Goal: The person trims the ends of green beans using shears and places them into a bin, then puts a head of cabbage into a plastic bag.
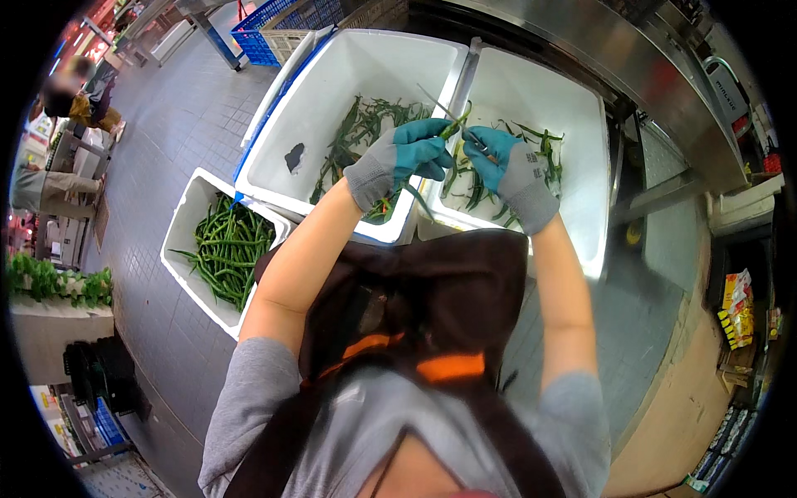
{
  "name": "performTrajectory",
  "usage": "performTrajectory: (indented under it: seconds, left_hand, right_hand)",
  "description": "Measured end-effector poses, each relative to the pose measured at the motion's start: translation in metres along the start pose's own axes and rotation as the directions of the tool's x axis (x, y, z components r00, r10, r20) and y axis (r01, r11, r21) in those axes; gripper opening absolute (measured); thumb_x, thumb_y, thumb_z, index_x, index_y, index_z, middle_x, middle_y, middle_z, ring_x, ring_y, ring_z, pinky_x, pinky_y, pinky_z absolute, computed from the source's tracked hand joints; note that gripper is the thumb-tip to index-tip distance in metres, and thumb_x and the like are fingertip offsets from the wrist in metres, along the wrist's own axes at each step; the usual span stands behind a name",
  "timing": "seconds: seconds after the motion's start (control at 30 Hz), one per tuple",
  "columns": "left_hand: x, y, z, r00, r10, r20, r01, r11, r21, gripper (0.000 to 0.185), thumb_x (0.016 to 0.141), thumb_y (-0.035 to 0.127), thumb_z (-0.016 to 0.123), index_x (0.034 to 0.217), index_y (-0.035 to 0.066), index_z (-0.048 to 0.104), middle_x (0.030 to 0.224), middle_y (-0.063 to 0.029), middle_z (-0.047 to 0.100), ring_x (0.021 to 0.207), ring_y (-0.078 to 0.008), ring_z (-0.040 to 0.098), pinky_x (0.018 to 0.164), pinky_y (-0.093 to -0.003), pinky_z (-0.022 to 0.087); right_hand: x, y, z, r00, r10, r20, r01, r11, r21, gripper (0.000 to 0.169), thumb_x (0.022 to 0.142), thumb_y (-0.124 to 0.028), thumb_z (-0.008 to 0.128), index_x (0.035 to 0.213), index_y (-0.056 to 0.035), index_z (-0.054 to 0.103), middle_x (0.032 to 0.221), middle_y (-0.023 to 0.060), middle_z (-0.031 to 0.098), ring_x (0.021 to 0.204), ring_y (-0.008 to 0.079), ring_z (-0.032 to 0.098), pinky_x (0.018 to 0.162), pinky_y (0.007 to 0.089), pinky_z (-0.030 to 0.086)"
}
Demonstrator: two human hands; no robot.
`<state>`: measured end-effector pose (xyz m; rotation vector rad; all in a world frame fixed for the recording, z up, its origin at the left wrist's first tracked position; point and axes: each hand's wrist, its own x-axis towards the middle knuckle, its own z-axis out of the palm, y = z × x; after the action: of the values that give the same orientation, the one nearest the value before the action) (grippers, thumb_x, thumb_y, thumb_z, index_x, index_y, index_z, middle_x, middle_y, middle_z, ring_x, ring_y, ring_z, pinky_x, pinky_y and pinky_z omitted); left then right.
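Both hands wear grey knit gloves with teal coated fingers. My left hand [411, 152] holds a green chili pepper [449, 129], and another long green piece hangs below its fingers. My right hand [507, 165] is closed around a slim scissor-like metal tool [470, 135]; a thin pointed length rises up and left past the pepper. Beneath my left hand is a large white foam box [274, 155] with green peppers [355, 131] in it. Below my right hand stands a second white foam box [585, 187] holding scattered peppers [548, 152].
A smaller white foam box [180, 224] full of long green peppers [230, 249] stands at the left. Blue and beige plastic crates [264, 31] are beyond the boxes. A steel counter [598, 50] runs along the upper right. Two people are far off at the left.
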<state>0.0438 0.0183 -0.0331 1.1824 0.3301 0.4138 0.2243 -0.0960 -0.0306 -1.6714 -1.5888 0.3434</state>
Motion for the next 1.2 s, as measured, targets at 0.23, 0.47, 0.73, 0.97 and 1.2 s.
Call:
performTrajectory:
  seconds: [0.23, 0.47, 0.73, 0.97, 1.2]
  left_hand:
    - [0.015, -0.001, 0.012, 0.99, -0.018, -0.138, 0.032, 0.994, 0.1, 0.039, 0.088, 0.016, 0.058, 0.121, -0.004, 0.05, 0.088, -0.0093, 0.062, 0.068, -0.0121, 0.061, 0.063, -0.0241, 0.052]
    - [0.032, -0.003, 0.036, 0.992, -0.002, -0.123, 0.014, 0.995, 0.095, 0.024, 0.087, 0.015, 0.06, 0.105, -0.001, 0.061, 0.08, -0.0073, 0.063, 0.064, -0.0109, 0.061, 0.059, -0.0228, 0.051]
    - [0.042, -0.009, 0.05, 0.994, 0.013, -0.109, 0.003, 0.989, 0.145, 0.024, 0.085, 0.015, 0.061, 0.102, -0.002, 0.063, 0.081, -0.0059, 0.064, 0.063, -0.011, 0.059, 0.059, -0.0227, 0.05]
    - [0.034, -0.01, 0.039, 0.998, 0.056, 0.002, -0.056, 0.998, 0.005, 0.032, 0.085, 0.016, 0.06, 0.109, -0.005, 0.06, 0.085, -0.0079, 0.064, 0.069, -0.0135, 0.061, 0.062, -0.025, 0.051]
    - [0.027, 0.017, -0.006, 0.986, 0.064, -0.155, -0.133, 0.865, -0.484, 0.033, 0.087, 0.017, 0.057, 0.113, -0.003, 0.05, 0.084, -0.0085, 0.057, 0.069, -0.016, 0.056, 0.066, -0.029, 0.052]
  right_hand:
    - [-0.007, 0.001, -0.004, 0.999, -0.003, -0.047, 0.008, 0.994, 0.109, 0.028, 0.084, -0.019, 0.06, 0.108, -0.0052, 0.061, 0.091, 0.0165, 0.064, 0.077, 0.0295, 0.064, 0.068, 0.0353, 0.05]
    - [-0.017, 0.012, -0.018, 0.996, 0.019, -0.092, -0.017, 1.0, 0.021, 0.027, 0.082, -0.017, 0.06, 0.107, -0.0061, 0.061, 0.09, 0.0167, 0.064, 0.078, 0.0304, 0.063, 0.066, 0.0367, 0.049]
    - [-0.027, 0.024, -0.022, 0.984, -0.036, -0.173, 0.04, 0.999, 0.023, 0.027, 0.08, -0.012, 0.061, 0.106, -0.0067, 0.062, 0.091, 0.0169, 0.064, 0.081, 0.0322, 0.063, 0.069, 0.0369, 0.05]
    - [-0.052, 0.086, -0.015, 0.957, 0.205, -0.205, -0.212, 0.977, -0.012, 0.026, 0.083, -0.01, 0.06, 0.108, -0.0044, 0.061, 0.093, 0.0126, 0.065, 0.084, 0.0209, 0.062, 0.074, 0.031, 0.049]
    - [-0.098, 0.152, -0.002, 0.86, 0.446, -0.249, -0.459, 0.889, 0.006, 0.023, 0.082, -0.021, 0.061, 0.101, -0.0078, 0.064, 0.088, 0.0153, 0.066, 0.079, 0.029, 0.062, 0.071, 0.0344, 0.048]
